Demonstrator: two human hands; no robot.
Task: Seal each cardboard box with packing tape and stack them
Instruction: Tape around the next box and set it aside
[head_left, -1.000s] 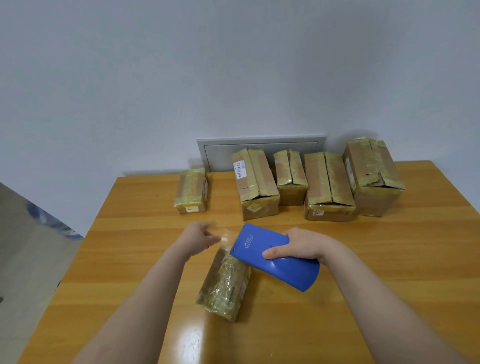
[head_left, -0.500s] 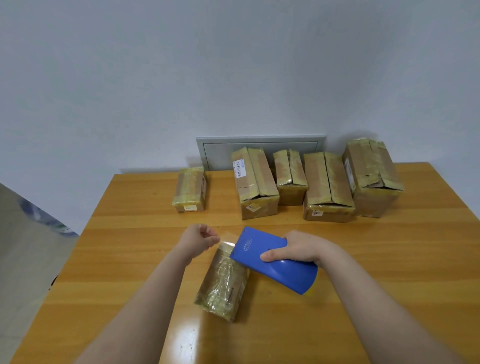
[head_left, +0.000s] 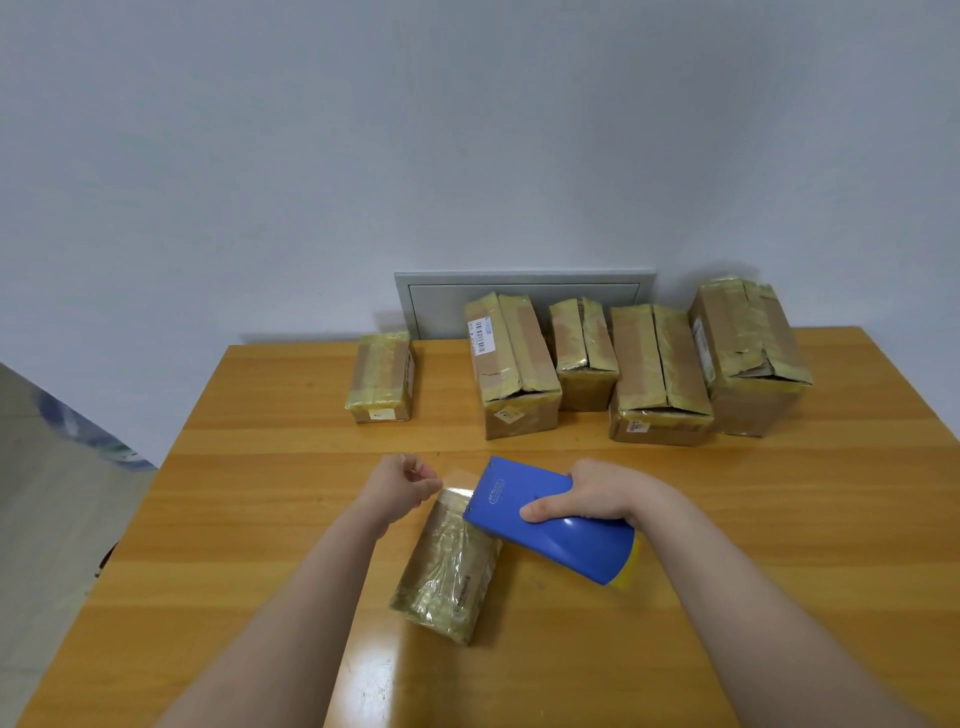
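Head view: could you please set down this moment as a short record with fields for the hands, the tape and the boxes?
near box: lies on the table, heavily wrapped in tape
left hand: pinches the free end of the clear tape
right hand: grips the blue tape dispenser at that box's far end
far boxes: five on the table by the wall, none stacked

- Orange-brown wooden table (head_left: 727, 519): smooth varnished finish, glossy glare at near edge.
- Small brown cardboard box (head_left: 447, 571): wrapped in clear, crinkled, shiny tape.
- Blue plastic tape dispenser (head_left: 550, 530): smooth, semi-gloss shell.
- Five taped cardboard boxes along far edge (head_left: 660, 374): matt board, glossy wrinkled tape.
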